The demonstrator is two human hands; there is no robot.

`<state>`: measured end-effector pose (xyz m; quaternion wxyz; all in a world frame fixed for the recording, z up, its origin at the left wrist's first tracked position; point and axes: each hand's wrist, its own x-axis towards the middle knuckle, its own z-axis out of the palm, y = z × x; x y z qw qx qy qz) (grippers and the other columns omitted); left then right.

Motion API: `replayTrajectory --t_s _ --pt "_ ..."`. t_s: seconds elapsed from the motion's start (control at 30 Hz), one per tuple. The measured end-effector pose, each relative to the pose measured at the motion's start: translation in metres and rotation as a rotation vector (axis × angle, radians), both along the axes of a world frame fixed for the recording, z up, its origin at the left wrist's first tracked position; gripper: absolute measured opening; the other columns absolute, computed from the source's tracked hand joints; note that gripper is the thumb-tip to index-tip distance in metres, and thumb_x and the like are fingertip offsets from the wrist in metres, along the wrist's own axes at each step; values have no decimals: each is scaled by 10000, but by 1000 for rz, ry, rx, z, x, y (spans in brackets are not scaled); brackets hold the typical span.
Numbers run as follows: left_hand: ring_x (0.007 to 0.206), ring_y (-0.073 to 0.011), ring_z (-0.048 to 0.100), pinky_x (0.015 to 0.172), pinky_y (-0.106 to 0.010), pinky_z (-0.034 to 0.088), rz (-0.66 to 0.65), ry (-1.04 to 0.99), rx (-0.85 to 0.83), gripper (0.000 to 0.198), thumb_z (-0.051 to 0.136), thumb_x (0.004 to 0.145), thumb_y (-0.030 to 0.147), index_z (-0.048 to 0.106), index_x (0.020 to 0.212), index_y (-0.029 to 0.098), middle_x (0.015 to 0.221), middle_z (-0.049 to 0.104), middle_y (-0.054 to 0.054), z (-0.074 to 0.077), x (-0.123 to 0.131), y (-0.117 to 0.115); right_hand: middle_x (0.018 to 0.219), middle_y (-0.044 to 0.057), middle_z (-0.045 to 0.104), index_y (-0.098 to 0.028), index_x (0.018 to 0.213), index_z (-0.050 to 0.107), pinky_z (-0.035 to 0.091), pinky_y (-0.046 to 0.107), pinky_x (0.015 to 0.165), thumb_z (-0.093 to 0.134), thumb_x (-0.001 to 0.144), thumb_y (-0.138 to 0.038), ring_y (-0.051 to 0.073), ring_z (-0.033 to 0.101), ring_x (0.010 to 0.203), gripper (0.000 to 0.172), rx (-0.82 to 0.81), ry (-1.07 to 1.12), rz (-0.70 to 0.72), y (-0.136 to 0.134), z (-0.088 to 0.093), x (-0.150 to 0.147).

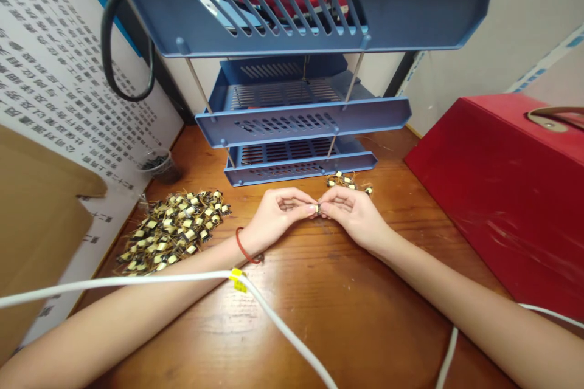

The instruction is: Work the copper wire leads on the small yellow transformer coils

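Wooden desktop (347,322) meets a red case (502,194) beyond the right hand (353,216).

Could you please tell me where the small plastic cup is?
In the head view, the small plastic cup stands at the far left of the desk, just beyond the heap of wired coils.

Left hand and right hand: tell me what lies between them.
In the head view, a small wire-leaded transformer sits there, pinched between the fingertips of the left hand and right hand.
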<state>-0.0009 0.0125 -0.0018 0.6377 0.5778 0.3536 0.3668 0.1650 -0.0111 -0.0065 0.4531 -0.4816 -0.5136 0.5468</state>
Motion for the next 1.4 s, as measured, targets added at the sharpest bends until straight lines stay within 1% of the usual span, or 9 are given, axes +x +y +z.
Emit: replayTrajectory --t_s 0.27,0.4,0.47,0.57,0.67,0.73,0.87,1.0,1.4 --pt "675 -134 647 715 -256 504 -26 -3 -4 188 702 673 246 636 782 108 707 691 -42 -2 1 1 622 -4 613 -161 655 583 451 268 643 712 639 -369 111 567 613 246 29 4 7 -3 1 1" --pt "736 -154 652 750 -291 499 1 14 64 317 628 753 293 552 1008 121 748 685 -53 -4 3 -2 620 -13 599 -160 667 591 436 253 627 698 660 -347 102 550 609 215 18 30 -28 -1 -2 3" --pt "847 -171 638 778 -314 490 97 81 220 401 586 789 309 473 1136 140 889 676 -85 -2 3 -3 610 -21 589 -161 682 597 424 242 604 706 654 -335 93 534 591 207 2 58 -64 0 -5 4" --pt "1057 -214 531 874 -357 429 293 350 721 444 647 744 322 514 1138 165 1139 584 -121 2 0 -4 611 -19 586 -157 697 609 408 231 588 705 665 -336 88 523 587 206 -8 89 -89 1 -9 5" --pt "987 -220 518 884 -379 385 229 513 1137 375 686 703 361 607 1019 176 1028 634 -87 5 -3 -5 621 -14 590 -156 703 617 405 230 588 702 676 -339 88 522 593 204 -2 118 -91 2 -11 6" --pt "896 -193 534 826 -352 386 208 571 1219 309 662 739 316 610 1002 164 939 667 -62 4 -3 -5 616 -13 590 -156 707 622 404 231 584 697 686 -343 89 519 587 203 -4 129 -84 1 -12 6" --pt "747 -149 537 741 -311 389 236 559 1210 149 632 773 239 630 894 152 753 684 -21 1 -3 -4 604 -6 599 -156 681 620 405 236 564 682 706 -346 90 511 561 202 -19 118 -33 0 -11 7" --pt "717 -143 544 711 -297 417 249 484 1135 108 644 760 227 658 836 152 722 691 -28 0 -1 -1 614 -4 606 -158 676 611 420 233 571 679 708 -349 90 522 570 206 -27 99 -14 0 -9 7" --pt "688 -146 603 664 -268 491 283 452 653 78 648 689 159 683 758 166 709 682 -35 6 2 1 798 31 590 -196 874 557 490 295 693 660 728 -327 139 568 720 222 71 -4 13 -9 -3 -4"
